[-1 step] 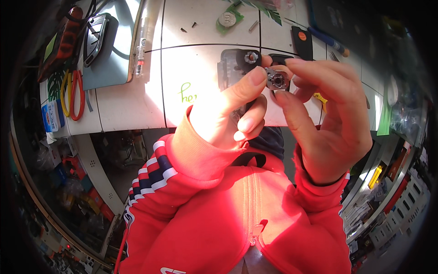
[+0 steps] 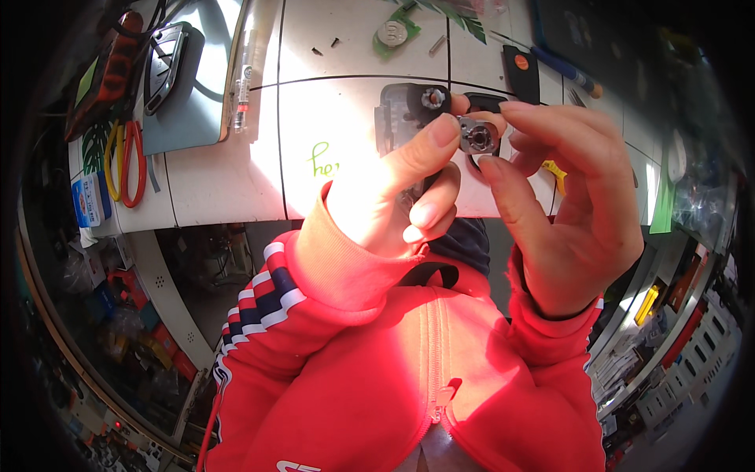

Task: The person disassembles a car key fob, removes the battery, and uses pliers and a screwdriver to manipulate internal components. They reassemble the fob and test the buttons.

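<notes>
My left hand (image 2: 417,165) is closed around a dark, partly see-through key fob shell (image 2: 397,110), with a round metal pivot (image 2: 432,98) at its upper corner. By the left thumb tip is a small grey metal piece with a round, dark-centred socket (image 2: 478,138), which the left fingers appear to support from behind. My right hand (image 2: 550,165) is beside that piece, its thumb and forefinger curved and apart around its right side. Behind the fingers, a black looped part (image 2: 485,101) shows only partly.
On the white tiled table lie a black flip-key piece (image 2: 521,73), a blue screwdriver (image 2: 566,72) and a green tag with a silver disc (image 2: 391,34). At left are a key fob (image 2: 167,67) on a grey-blue box, scissors (image 2: 134,165) and a marker pen (image 2: 242,94).
The fingers of my right hand have shifted slightly right, away from the metal piece. The left hand and the shell have stayed in place.
</notes>
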Motion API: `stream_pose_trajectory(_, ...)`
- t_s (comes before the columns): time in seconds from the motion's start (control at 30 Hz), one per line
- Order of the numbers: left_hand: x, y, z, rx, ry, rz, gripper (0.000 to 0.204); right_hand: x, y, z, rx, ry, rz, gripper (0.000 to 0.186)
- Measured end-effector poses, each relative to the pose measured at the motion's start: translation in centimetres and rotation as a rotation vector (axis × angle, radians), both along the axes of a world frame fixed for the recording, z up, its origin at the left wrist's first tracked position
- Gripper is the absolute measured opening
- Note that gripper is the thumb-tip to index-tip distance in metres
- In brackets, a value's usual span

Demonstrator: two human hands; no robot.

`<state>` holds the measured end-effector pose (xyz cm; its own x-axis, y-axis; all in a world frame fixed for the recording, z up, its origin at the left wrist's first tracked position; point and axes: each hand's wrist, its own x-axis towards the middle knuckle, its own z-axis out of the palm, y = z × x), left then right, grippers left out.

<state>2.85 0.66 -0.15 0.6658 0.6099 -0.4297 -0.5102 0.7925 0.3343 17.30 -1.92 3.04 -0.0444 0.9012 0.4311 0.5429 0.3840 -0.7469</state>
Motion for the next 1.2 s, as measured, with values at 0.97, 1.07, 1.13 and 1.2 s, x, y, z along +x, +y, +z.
stream_pose_trajectory(0.97,-0.4,-0.4,-0.1,0.024,-0.034,-0.002,0.027,0.1,-0.6,0.6,-0.130,-0.010,0.008,0.036)
stream_pose_trajectory(1.07,-0.6,-0.4,-0.4,0.033,-0.136,0.045,0.026,0.6,-0.1,0.6,-0.110,-0.033,0.039,0.035)
stream_pose_trajectory(1.13,-0.9,-0.9,-0.3,0.051,-0.080,0.128,0.025,1.3,0.8,0.7,-0.069,-0.022,0.081,0.031)
stream_pose_trajectory(1.2,-1.4,-0.6,-0.4,0.054,-0.118,0.119,0.025,2.0,2.3,0.9,-0.187,-0.187,0.012,0.026)
